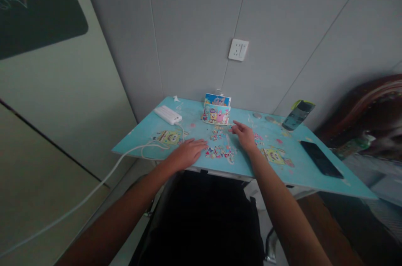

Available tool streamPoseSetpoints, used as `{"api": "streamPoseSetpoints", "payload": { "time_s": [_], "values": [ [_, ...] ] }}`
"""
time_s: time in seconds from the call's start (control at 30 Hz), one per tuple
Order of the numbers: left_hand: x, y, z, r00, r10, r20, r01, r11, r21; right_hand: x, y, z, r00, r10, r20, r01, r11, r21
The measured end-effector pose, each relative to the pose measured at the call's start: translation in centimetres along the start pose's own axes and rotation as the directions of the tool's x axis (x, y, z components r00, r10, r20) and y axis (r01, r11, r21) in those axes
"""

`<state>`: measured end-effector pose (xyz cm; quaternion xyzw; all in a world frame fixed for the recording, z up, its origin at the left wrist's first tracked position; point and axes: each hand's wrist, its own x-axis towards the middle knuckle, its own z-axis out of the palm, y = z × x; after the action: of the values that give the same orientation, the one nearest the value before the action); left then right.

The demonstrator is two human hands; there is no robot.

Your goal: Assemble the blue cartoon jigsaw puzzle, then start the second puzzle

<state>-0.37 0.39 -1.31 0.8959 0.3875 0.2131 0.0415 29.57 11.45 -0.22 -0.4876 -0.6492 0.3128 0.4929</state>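
Observation:
My left hand (189, 153) lies palm down near the table's front edge, its fingers stretched towards a spread of small colourful pieces (219, 152). A smaller cluster of similar pieces (217, 133) lies farther back, between my hands. My right hand (244, 135) is just right of that cluster, index finger extended and the other fingers bent. Something tiny seems to be at its fingertips, too small to make out. Behind the pieces stands a cartoon picture card (216, 114), with a bluer picture (217, 99) behind it.
A white power bank (168, 114) with a cable (113, 169) lies on the left of the light-blue table (194, 111). To the right are a dark bottle (298, 116) and a black phone (320, 159). A socket (238, 50) is on the wall behind.

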Motion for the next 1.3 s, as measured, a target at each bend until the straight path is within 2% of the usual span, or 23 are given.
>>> {"api": "streamPoseSetpoints", "payload": {
  "time_s": [0.3, 0.47, 0.53, 0.6, 0.87, 1.3],
  "values": [
    [0.1, 0.3, -0.4, 1.000, 0.002, 0.015, -0.003, 1.000, 0.031, 0.2, -0.1, -0.6, 0.994, 0.038, -0.100, -0.029, 0.995, 0.091],
    [0.0, 0.0, -0.2, 1.000, 0.011, 0.021, -0.012, 0.999, 0.038, 0.9, 1.0, -2.3, 0.948, 0.043, -0.315, -0.024, 0.998, 0.064],
    [0.0, -0.1, -0.1, 1.000, 0.016, 0.022, -0.017, 0.999, 0.038, 1.1, 1.5, -2.8, 0.929, 0.046, -0.367, -0.034, 0.999, 0.040],
    [0.0, -0.2, -0.1, 1.000, 0.023, 0.020, -0.023, 0.999, 0.038, 1.1, 1.9, -3.1, 0.931, 0.043, -0.364, -0.040, 0.999, 0.015],
    [0.1, -0.2, 0.0, 1.000, 0.025, 0.006, -0.025, 0.999, 0.029, 0.7, 1.8, -2.4, 0.974, 0.024, -0.225, -0.040, 0.997, -0.067],
    [0.3, -0.4, 0.0, 1.000, 0.015, 0.027, -0.015, 1.000, -0.001, 1.1, 2.9, -2.7, 0.977, 0.018, -0.213, -0.051, 0.987, -0.151]
  ]
}}
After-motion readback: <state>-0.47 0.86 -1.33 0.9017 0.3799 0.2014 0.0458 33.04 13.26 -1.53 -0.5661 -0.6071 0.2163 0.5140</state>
